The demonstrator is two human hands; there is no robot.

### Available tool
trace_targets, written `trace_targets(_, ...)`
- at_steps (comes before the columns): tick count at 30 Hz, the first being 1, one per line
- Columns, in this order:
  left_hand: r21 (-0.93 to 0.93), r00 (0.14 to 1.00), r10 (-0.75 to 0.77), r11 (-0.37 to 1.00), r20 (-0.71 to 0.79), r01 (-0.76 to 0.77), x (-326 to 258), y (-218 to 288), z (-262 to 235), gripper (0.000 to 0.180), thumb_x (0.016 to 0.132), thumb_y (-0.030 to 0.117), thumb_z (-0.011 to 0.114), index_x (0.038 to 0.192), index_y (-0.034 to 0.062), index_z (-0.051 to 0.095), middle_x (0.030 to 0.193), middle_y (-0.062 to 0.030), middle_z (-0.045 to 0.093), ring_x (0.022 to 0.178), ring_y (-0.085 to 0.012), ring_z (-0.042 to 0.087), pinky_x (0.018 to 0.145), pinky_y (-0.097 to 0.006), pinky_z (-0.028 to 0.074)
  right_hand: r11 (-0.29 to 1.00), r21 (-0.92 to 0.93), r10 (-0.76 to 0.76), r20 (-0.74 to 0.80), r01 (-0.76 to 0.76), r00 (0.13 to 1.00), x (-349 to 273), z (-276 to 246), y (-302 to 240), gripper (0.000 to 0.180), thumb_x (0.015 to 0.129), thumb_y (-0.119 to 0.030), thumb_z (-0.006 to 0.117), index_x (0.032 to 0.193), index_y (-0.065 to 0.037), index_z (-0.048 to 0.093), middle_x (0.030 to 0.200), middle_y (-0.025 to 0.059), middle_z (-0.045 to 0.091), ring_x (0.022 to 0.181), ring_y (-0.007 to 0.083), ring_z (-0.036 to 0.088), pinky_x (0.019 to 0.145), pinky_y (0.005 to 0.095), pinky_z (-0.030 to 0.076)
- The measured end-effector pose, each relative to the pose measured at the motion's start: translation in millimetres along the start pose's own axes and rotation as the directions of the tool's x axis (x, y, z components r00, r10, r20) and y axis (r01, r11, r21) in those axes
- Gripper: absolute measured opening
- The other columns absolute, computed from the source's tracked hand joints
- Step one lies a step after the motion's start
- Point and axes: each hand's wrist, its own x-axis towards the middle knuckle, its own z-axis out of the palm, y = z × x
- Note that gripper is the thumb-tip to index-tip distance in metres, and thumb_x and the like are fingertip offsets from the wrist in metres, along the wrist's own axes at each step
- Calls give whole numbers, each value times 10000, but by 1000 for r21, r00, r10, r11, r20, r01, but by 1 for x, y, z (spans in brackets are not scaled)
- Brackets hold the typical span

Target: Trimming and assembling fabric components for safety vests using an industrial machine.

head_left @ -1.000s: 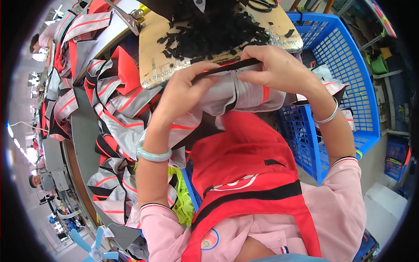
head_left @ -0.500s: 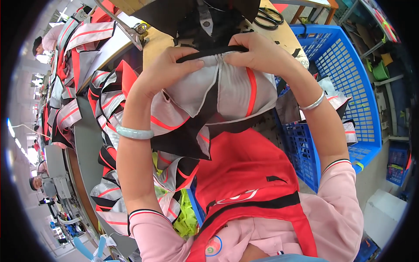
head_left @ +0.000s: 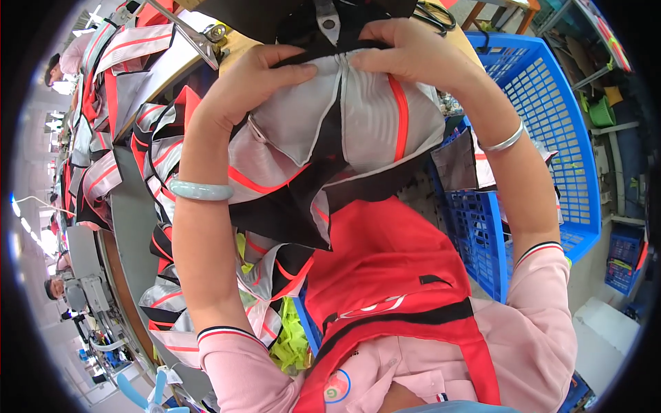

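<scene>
A silver-grey sewn fabric piece (head_left: 372,117) with black panels, red stripes and a black edge hangs between my two hands. My left hand (head_left: 251,86) pinches its top edge on the left, thumb over the grey cloth. A short way to the right, my right hand (head_left: 416,58) grips the same edge between thumb and fingers. The piece bulges below my hands, and a black corner droops over my red apron (head_left: 385,255). Just beyond the edge is the metal part of a dark machine (head_left: 329,22), which looks like a sewing machine.
Heaped grey, black and red fabric pieces (head_left: 165,303) lie at my left. A blue plastic basket (head_left: 551,89) with more pieces stands at my right. Black-handled scissors (head_left: 437,15) lie on the wooden table at the back. Other people sit at far left.
Both hands, still gripping the edge, have moved a little away from me, up toward the machine. The fabric's grey part has spread and bulged more.
</scene>
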Motion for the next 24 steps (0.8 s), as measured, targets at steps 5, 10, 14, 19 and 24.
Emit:
trace_targets(5, -44, 998, -3, 999, -65, 0, 0, 8, 1, 527, 797, 277, 728, 1211, -32, 623, 998, -87, 686, 863, -143, 650, 803, -246, 501, 998, -23, 62, 42, -61, 997, 4, -11, -9, 312, 877, -308, 604, 1020, -42, 684, 821, 107, 687, 772, 212, 660, 700, 342, 496)
trace_targets(10, -109, 995, -23, 994, -93, 13, -6, 4, 5, 546, 804, 287, 722, 1232, -33, 609, 1019, -99, 684, 884, -143, 648, 814, -249, 496, 981, -144, 128, -2, -127, 992, -26, -25, -26, 307, 869, -279, 637, 1048, -31, 664, 760, 48, 606, 664, 136, 559, 598, 276, 445)
trace_targets(14, 221, 982, 34, 972, 188, -76, -24, 5, 40, 321, 856, 281, 626, 884, -38, 646, 685, -19, 571, 673, -80, 476, 606, -289, 421, 955, 41, -292, 327, 295, 899, -86, -16, -18, 374, 858, -343, 647, 1016, -4, 660, 868, 131, 673, 755, 274, 653, 713, 369, 515)
trace_targets(19, 148, 841, 93, 968, 533, -201, -8, 10, 97, 326, 915, 277, 594, 834, -39, 619, 645, 11, 524, 633, -58, 438, 583, -273, 403, 853, -262, -271, 517, 452, 812, -127, 28, -77, 309, 859, -248, 613, 1029, 7, 655, 879, 140, 675, 783, 270, 669, 652, 373, 522)
trace_targets(24, 73, 882, 149, 977, 448, -202, -11, 27, 133, 323, 910, 291, 585, 865, -25, 630, 673, -14, 538, 640, -95, 484, 604, -295, 431, 407, -782, -305, 371, 472, 877, -126, 86, -36, 340, 756, -139, 590, 1039, 48, 610, 920, 143, 653, 746, 205, 665, 576, 333, 493)
